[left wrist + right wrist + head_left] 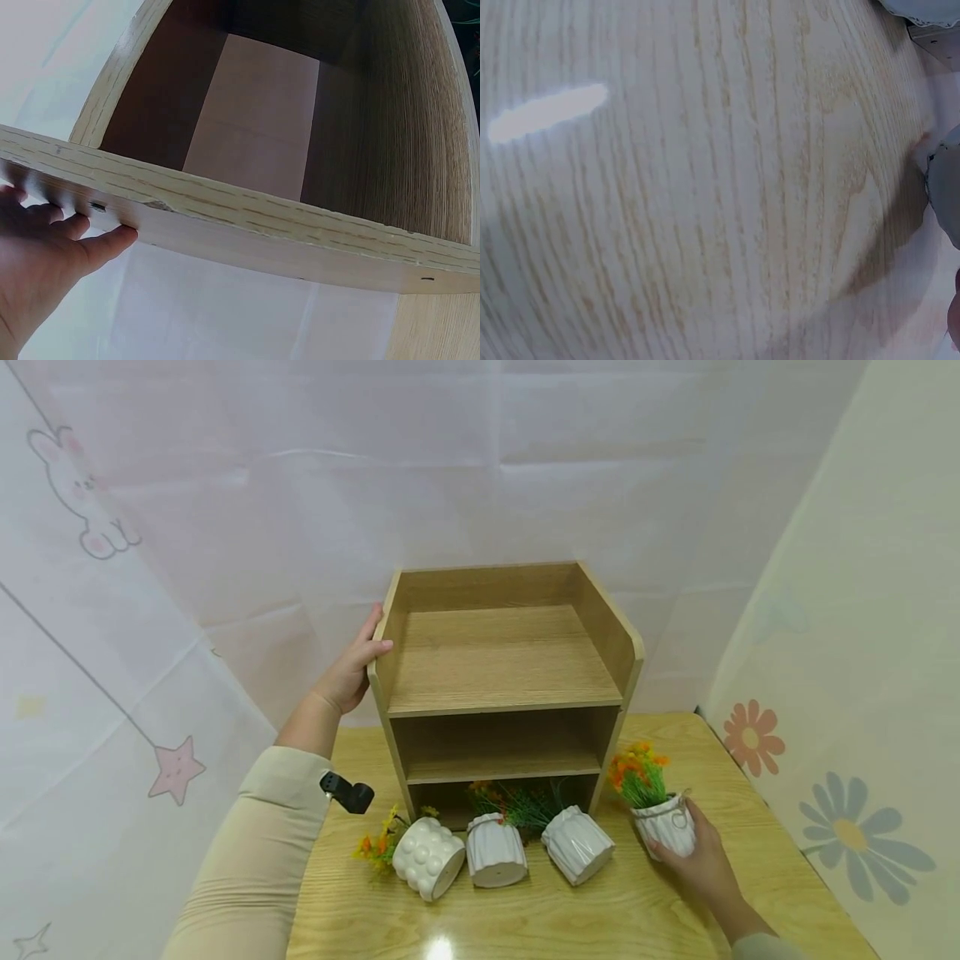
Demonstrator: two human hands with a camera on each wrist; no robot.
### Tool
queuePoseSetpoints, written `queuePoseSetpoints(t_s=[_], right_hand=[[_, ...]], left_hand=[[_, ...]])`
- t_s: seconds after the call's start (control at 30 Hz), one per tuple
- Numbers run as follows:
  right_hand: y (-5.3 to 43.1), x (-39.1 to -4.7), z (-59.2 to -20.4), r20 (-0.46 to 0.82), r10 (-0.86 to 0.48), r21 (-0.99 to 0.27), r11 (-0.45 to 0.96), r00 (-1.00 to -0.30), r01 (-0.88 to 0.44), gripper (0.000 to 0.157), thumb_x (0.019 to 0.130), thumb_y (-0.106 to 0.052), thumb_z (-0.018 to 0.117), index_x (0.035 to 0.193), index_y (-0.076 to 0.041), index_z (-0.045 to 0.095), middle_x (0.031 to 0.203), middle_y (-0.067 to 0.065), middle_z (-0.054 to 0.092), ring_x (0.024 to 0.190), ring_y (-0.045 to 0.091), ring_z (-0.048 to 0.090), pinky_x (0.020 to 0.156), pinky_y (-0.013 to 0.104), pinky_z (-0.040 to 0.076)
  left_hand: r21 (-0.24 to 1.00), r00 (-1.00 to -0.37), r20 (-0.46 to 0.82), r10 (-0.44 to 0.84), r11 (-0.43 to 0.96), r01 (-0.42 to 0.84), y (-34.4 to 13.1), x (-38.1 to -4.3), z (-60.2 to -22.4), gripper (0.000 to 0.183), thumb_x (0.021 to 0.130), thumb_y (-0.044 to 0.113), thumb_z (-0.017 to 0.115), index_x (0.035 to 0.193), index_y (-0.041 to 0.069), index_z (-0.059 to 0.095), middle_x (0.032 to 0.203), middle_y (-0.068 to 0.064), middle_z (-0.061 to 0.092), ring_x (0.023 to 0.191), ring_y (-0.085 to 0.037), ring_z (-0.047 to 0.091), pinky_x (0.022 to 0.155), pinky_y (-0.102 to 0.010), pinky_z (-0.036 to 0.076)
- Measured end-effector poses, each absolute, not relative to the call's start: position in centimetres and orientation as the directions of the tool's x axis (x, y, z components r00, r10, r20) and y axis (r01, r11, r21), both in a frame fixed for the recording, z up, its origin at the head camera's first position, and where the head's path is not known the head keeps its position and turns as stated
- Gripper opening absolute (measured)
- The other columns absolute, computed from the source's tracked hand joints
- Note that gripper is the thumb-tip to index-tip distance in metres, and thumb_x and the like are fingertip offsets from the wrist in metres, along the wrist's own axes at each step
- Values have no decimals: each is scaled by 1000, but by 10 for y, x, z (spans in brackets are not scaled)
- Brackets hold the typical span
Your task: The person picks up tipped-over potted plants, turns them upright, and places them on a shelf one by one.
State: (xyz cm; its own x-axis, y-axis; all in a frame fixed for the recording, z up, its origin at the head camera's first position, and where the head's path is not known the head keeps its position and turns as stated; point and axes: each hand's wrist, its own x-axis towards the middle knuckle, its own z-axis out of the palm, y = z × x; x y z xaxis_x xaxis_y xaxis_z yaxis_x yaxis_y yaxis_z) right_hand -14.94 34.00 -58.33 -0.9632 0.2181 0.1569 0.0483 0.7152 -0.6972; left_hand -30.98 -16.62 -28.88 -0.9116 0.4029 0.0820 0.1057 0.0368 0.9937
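Right hand [697,864] over here has thumb and fingers curled round a white flowerpot [666,828], leaning a bit, just right of the wooden shelf [504,653]. Orange and yellow flowers [637,772] poke out the top. Left hand [351,675] is gripping the shelf's left side, thumb over the edge. Three other pots [497,856] lie tipped over in front of it on the table [600,918]. Bunny print [81,493] off on the left wall, lol.

Shelf unit [502,652] was tan, wood-grained — bench [540,918] yellower, also grained. Rightmost pot [666,828] was white, its flowers [633,764] orange and yellow; sleeve [243,852] beige; printed star [177,770] pink.
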Motion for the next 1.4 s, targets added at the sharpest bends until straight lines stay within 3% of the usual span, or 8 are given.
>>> queuePoseSetpoints(t_s=[0.23,0.47,0.7,1.03,1.4], right_hand=[[339,-145,-585,133,247,-707,702,-960,82,110,78,-33,81,155,3,11,144,41,32,122,55,39,93,67,36],[340,-141,-582,29,271,-746,647,-962,160,114,80,-36,80,155,3,3,147,40,28,123,52,38,94,64,37],[344,-137,-582,-6,255,-788,594,-967,161,121,78,-27,82,154,5,-8,152,42,17,132,56,28,101,67,31],[349,-134,-579,-157,222,-863,443,-962,243,133,78,-24,82,152,-16,-28,158,35,-8,143,55,8,110,68,19],[349,-127,-585,-128,224,-861,459,-966,221,132,81,-25,80,151,-21,-32,157,37,-4,141,56,13,105,66,26]], left_hand=[[993,-914,81,398,45,108,-166,-311,-289,81,93,24,38,155,41,-12,164,7,-17,141,-35,18,109,-44,27],[993,-912,82,402,43,108,-166,-310,-289,82,93,24,37,154,42,-13,164,7,-21,144,-34,14,115,-52,20],[993,-911,84,403,48,112,-166,-309,-289,82,93,23,36,155,41,-13,164,7,-20,143,-35,14,114,-52,20],[993,-916,81,393,43,107,-167,-310,-289,82,91,23,36,155,42,-12,165,6,-16,142,-35,16,111,-47,24],[994,-916,80,394,35,102,-168,-311,-289,82,92,24,38,155,43,-12,165,6,-16,144,-36,14,115,-53,19]])
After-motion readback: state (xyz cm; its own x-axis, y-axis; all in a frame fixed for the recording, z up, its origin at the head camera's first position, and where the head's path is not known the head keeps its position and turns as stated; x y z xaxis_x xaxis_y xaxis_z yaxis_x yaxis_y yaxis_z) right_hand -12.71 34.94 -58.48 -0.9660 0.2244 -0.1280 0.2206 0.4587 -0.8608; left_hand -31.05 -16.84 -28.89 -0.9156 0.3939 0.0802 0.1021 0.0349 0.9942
